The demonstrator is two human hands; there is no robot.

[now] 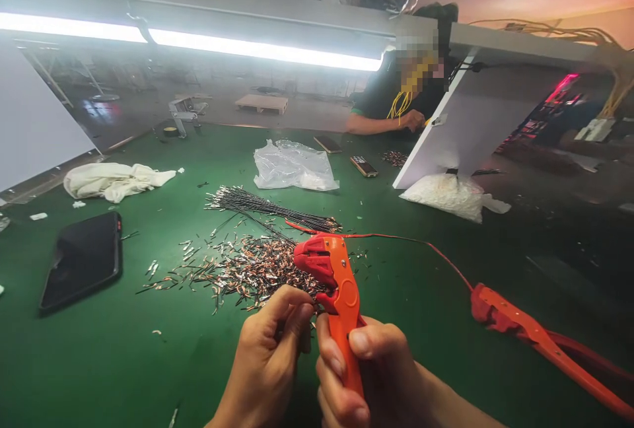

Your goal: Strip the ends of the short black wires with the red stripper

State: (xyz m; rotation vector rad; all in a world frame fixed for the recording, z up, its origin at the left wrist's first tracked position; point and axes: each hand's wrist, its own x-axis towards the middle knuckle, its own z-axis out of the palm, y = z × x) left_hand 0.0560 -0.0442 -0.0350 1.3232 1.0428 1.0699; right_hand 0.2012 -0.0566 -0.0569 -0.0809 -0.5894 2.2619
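Observation:
My right hand (361, 362) grips an orange and red wire stripper (341, 283), its jaws pointing up and to the left. Close beside the lower jaw, my left hand (275, 349) is closed in a pinch; what lies between its fingertips is too small to make out. Behind the tool spreads a heap of short black and copper-coloured wire scraps (252, 266). A bundle of long black wires (267, 207) with bare ends lies just beyond the heap. On the right rests a second orange wire stripper (535, 332), a thin red strand running from its head.
A black phone (82, 259) and a white cloth (113, 180) are on the left of the green table (163, 375). Farther back are a clear plastic bag (294, 164), two small phones (364, 166) and a bag of white bits (448, 193). Another person (386, 104) works beyond the white panel.

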